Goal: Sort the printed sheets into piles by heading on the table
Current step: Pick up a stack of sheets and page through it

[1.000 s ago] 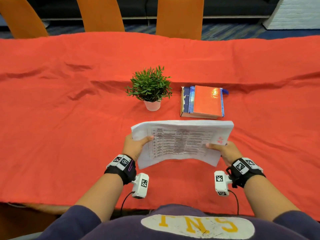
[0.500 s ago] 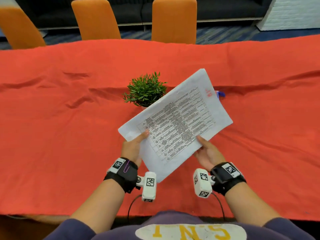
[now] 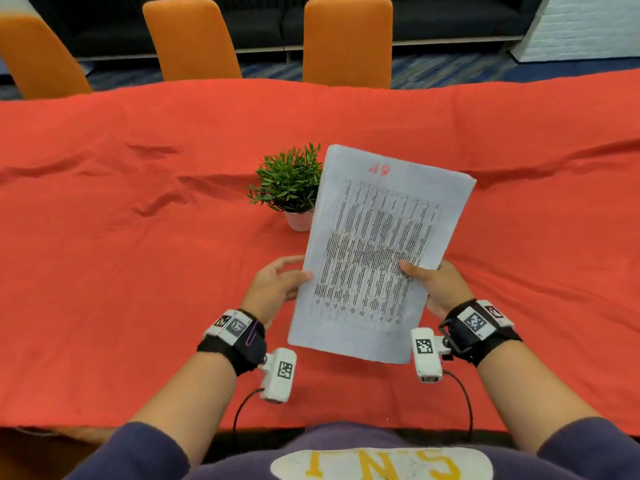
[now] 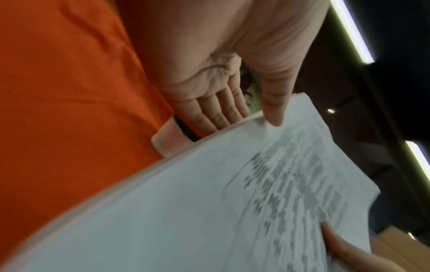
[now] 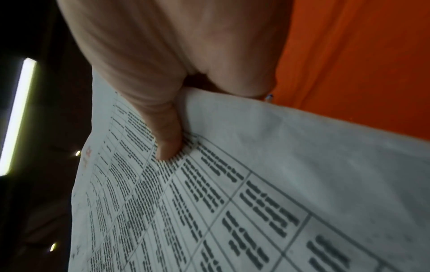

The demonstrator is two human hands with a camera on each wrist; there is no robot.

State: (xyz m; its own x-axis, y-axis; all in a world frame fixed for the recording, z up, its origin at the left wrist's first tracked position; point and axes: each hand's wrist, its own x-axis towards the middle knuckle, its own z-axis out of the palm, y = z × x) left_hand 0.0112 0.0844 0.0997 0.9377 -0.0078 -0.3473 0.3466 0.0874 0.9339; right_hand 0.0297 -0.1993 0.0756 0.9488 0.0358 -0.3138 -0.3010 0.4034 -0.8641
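I hold a stack of printed sheets (image 3: 377,251) above the red tablecloth (image 3: 138,271), long side running away from me, with a printed table and a red mark at its far end. My right hand (image 3: 440,285) grips the right edge, its thumb (image 5: 167,143) pressed on the print and its fingers hidden beneath. My left hand (image 3: 277,282) is at the left edge with straight fingers (image 4: 216,114) reaching under the sheets (image 4: 209,202). Its thumb tip only touches the edge from above.
A small green plant (image 3: 289,181) in a pale pot (image 3: 299,220) stands just beyond the left hand, partly behind the sheets. The books seen earlier are hidden behind the sheets. Three orange chairs (image 3: 348,39) line the table's far side.
The stack has turned from lying crosswise to pointing away from me and has been lifted. The left thumb has come off the page, and that hand now only touches the edge.
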